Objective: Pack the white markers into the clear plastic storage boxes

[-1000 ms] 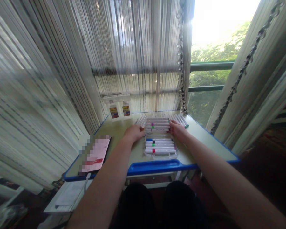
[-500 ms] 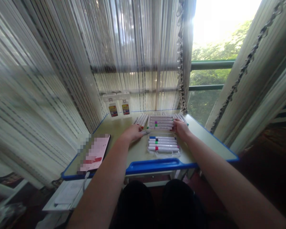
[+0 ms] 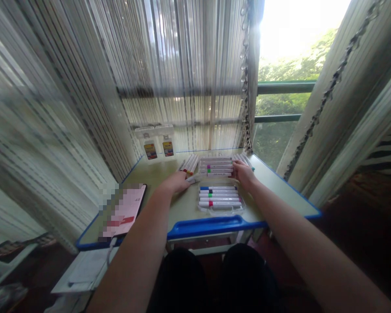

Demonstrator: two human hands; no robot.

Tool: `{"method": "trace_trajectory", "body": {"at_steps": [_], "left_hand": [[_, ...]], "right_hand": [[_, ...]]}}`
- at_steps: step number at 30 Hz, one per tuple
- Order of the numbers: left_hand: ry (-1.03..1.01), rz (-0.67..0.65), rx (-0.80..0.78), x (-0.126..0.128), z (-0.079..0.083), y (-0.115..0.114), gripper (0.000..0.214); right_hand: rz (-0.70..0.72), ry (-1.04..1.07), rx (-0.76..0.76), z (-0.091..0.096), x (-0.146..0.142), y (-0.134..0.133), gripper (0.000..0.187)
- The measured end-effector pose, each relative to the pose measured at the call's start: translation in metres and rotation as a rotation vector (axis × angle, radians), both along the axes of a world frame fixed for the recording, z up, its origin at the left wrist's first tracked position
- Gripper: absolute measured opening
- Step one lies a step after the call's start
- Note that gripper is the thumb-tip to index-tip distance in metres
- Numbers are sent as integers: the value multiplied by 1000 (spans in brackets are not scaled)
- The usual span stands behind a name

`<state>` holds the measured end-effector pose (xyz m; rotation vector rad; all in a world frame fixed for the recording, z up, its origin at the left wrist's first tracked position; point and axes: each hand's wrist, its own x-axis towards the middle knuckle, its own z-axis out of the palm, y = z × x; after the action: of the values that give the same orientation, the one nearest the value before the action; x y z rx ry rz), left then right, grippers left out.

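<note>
Left forearm (image 3: 143,226) slants up from the bottom edge toward the middle of the surface (image 3: 280,195); left hand (image 3: 177,182) low over it, back upward, fingers toward the case

Left grip narrow, closed on one white marker (image 3: 192,178), its exposed end pointing at the left side of the open clear case (image 3: 220,211)

Right forearm (image 3: 306,230) comes in from the lower right, longer slant; right hand (image 3: 245,174) at the right end of the case's far half, fingers bent inward and touching there

Right grip: cannot tell whether it is on the case rim or on a marker end

Case lies open mid-surface, between the hands; row of markers (image 3: 220,195) in the near half, blue, black, green and red bands showing; more pens (image 3: 218,164) in the far half

Loose markers (image 3: 189,163) fanned beyond the left hand; another loose bunch (image 3: 243,159) just beyond the right
</note>
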<state>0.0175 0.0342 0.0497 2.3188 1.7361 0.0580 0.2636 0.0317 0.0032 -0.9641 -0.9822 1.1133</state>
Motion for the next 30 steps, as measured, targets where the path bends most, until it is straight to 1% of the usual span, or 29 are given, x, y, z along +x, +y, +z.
{"method": "trace_trajectory", "body": {"at_steps": [3,6,10,13,16,18,20,22,23,26,30], "left_hand": [[-13,6,-16,1,3,-2,28],[-34,-20,-9,-1,5,-2,31],[-32,-71,106,-8,5,2,37],[-33,-34,179,-13,7,3,38],[-125,-12,308,-10,10,1,42],[-250,-86,393,-3,10,-1,42],[-370,-221,423,6,8,-4,42],[-404,-367,420,16,3,-6,42],[-395,-409,416,20,-1,-6,40],[-384,-427,435,27,-12,-5,30],[-382,-376,454,29,-20,-3,24]], "right_hand": [[2,35,-65,2,-1,-1,11],[-5,34,-84,3,-2,-1,10],[-9,17,-100,3,-2,-1,9],[-2,6,-94,1,-3,0,12],[-7,6,-92,0,-4,2,11],[-7,11,-87,-2,-5,3,10],[10,11,-77,-2,-7,4,9],[36,9,-67,-2,-9,4,8],[46,11,-66,-2,-10,3,7],[52,24,-74,-1,-12,2,5],[68,42,-73,0,-14,-1,5]]}}
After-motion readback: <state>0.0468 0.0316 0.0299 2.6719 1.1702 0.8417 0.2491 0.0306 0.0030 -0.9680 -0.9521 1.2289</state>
